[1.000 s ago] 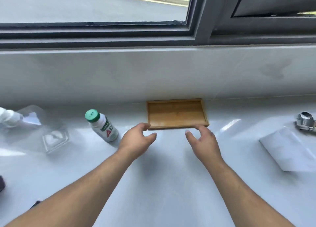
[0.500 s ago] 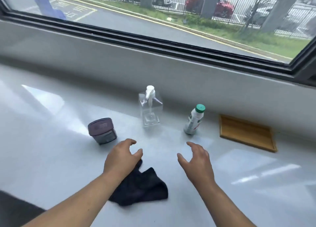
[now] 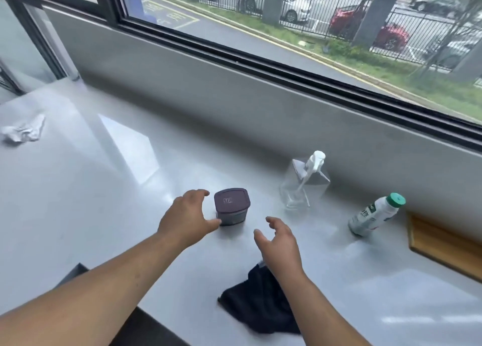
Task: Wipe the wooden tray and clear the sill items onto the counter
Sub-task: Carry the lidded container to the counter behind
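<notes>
A small purple-lidded container (image 3: 231, 206) stands on the white counter (image 3: 104, 189). My left hand (image 3: 186, 216) is spread open right beside its left side, thumb touching its base, not closed around it. My right hand (image 3: 280, 244) hovers open to the container's right, above a dark cloth (image 3: 257, 304) lying near the front edge. The wooden tray (image 3: 443, 244) lies at the far right, partly cut off. A clear pump bottle (image 3: 303, 184) and a white bottle with a green cap (image 3: 375, 215) stand near the wall.
A crumpled white tissue (image 3: 24, 130) lies at the far left of the counter. The grey wall below the window (image 3: 260, 105) runs behind the items. The counter's front edge drops off at the lower left (image 3: 78, 270).
The view has swung left from the tray. Both hands moved left with it; my left hand went from above the dark cloth to the purple container's side. The tray now sits at the right edge.
</notes>
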### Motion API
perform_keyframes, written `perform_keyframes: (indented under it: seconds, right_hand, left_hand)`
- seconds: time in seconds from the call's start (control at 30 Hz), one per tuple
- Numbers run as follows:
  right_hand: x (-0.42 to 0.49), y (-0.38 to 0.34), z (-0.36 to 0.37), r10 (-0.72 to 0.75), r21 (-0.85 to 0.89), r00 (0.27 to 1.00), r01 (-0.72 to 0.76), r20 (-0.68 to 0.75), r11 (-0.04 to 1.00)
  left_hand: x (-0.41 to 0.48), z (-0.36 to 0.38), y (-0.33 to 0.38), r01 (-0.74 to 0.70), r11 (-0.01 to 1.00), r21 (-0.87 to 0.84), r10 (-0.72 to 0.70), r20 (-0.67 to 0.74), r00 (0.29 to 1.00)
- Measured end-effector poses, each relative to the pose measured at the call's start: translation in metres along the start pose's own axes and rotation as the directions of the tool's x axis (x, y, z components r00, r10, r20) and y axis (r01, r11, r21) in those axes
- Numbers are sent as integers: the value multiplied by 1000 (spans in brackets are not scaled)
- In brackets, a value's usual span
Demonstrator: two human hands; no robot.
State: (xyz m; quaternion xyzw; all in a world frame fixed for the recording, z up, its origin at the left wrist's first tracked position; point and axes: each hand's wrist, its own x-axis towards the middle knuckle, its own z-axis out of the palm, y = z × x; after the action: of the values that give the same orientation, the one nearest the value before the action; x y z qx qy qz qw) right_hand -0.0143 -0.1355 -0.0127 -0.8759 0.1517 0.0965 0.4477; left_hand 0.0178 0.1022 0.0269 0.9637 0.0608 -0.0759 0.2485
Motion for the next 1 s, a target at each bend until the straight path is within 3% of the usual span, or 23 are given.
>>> perform_keyframes:
  seconds: [0.27, 0.43, 0.7, 0.87, 1.0]
  right_hand:
    - [84, 3, 45, 203, 295, 954, -263, 219, 919]
    - [99, 5, 65, 244, 443, 908, -384, 340, 810]
    - [104, -53, 96, 150, 478, 913, -332, 379, 813]
    - [70, -129, 154, 23, 384, 821, -292, 571, 876]
    - [16, -184, 222, -45, 317, 770, -208, 637, 925]
  left_hand:
    - [69, 40, 19, -68, 988, 141, 40, 193, 980]
    - [88, 58, 22, -48, 990, 135, 23, 182, 983]
    - [89, 5, -20, 132, 991, -10, -132, 30, 991]
    - [57, -59, -88, 223, 974, -32, -225, -115, 968]
    - [8, -118, -168, 290, 954, -77, -300, -177, 938]
